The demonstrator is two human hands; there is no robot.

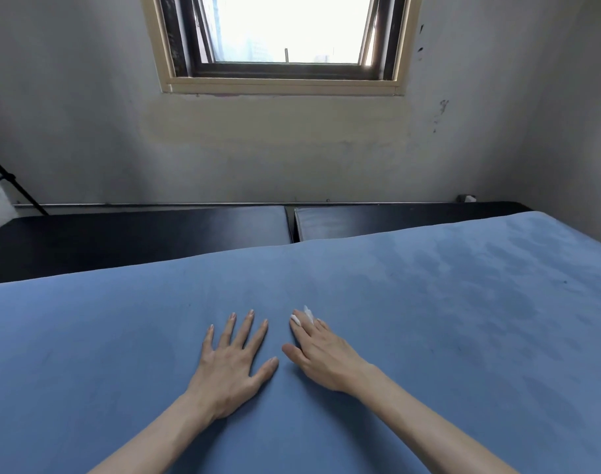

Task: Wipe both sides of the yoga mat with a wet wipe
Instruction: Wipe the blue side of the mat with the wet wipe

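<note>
- Left hand [235, 359]: flat, fingers spread, pressing the blue yoga mat [429, 319].
- Right hand [321, 354]: just beside it, straight fingers pressing the white wet wipe [302, 317] onto the mat.

1. No text, label, brand, number or sign can be read anywhere in the head view.
2. The yoga mat [429, 302] shows only plain blue, with no print.

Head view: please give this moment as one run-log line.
left hand flat on yoga mat | right hand presses wet wipe under fingers | damp patches right
</note>
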